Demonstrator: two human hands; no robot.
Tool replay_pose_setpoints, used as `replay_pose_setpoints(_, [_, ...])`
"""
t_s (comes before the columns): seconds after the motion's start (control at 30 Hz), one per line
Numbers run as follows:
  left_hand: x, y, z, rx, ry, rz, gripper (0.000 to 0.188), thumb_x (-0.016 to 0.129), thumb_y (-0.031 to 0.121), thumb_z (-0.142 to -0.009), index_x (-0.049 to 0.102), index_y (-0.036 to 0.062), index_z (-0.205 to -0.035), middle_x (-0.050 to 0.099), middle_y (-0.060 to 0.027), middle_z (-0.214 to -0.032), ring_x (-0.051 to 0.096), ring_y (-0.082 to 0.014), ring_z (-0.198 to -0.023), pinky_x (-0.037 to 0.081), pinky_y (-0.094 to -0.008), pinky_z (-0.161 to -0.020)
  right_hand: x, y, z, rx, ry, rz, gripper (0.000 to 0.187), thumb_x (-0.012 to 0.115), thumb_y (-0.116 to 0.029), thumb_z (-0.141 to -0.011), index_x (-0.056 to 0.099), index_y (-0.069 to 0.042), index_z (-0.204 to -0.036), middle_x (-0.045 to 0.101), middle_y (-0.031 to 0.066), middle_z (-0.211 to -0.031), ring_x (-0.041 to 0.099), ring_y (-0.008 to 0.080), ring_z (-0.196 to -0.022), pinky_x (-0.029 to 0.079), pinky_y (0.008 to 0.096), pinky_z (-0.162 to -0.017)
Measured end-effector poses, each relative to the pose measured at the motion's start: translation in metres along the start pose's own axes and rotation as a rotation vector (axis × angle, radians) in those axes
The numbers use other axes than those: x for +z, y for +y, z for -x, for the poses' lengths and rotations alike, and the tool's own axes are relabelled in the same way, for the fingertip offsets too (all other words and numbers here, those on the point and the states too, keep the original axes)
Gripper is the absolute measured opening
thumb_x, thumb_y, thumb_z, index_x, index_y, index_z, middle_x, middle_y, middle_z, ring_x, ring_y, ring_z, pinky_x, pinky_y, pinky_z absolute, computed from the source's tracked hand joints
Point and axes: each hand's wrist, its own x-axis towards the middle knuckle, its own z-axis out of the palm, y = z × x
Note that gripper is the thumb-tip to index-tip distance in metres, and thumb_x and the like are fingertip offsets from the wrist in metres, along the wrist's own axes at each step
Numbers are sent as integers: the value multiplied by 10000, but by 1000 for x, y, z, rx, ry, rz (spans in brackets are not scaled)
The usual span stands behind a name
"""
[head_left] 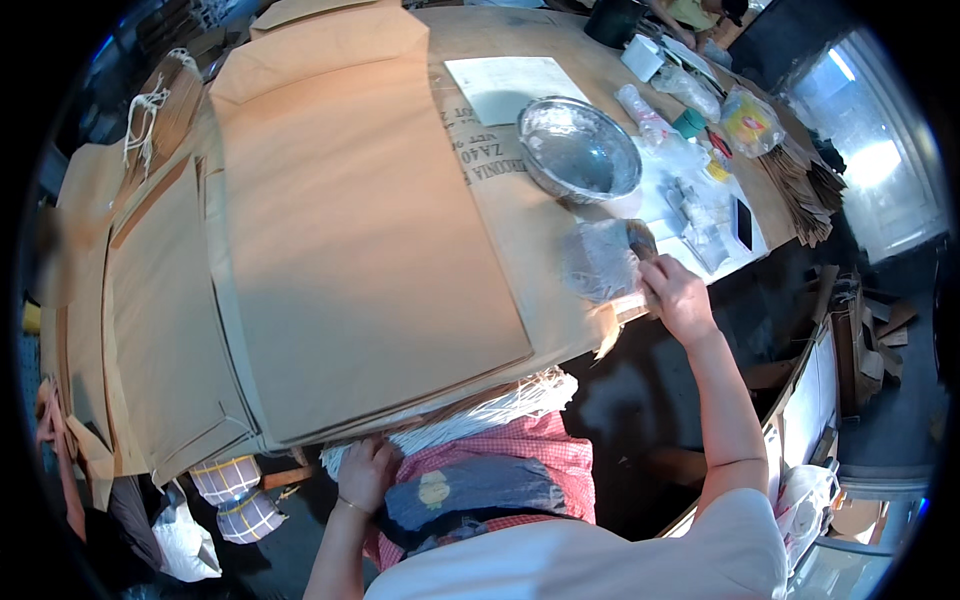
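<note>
A stack of large brown paper bags (365, 240) lies in front of me, its near edge at the table's front. Beneath that edge hangs a bundle of white cords (520, 398) over my lap. My left hand (368, 474) is closed at the bundle's left end, its fingertips partly hidden. At the table's right front corner my right hand (680, 298) is closed on a small dark brown object (641, 240), whose kind I cannot make out. Beside it lies a clear plastic bag (598, 262). Just beyond stands a round metal basin (580, 150).
More brown paper bags (165, 300) lie on the left. A white sheet (515, 88), a phone (743, 223), a plastic bottle (640, 108) and plastic packets (750, 122) sit farther off. Another person (692, 15) is at the far right. Stacked cardboard (805, 190) juts past the right edge.
</note>
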Motion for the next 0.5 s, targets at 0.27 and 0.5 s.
replay_pose_setpoints(0.27, [19,-9,8,-110,-57,-155,119,642,138,-722,651,99,-835,625,-65,-874,604,-248,-793,487,-374,-661,26,26,-143,629,277,-797,254,750,-216,-734,662,17,-682,611,56,-546,576,94,-486,458,241,-490])
replay_pose_setpoints(0.5, [8,-8,16,-115,29,-59,90,618,99,-673,650,95,-757,614,-56,-767,594,-236,-741,474,-354,-640,74,46,-185,789,66,-722,338,754,-278,-711,641,30,-629,612,61,-553,564,104,-463,463,257,-473])
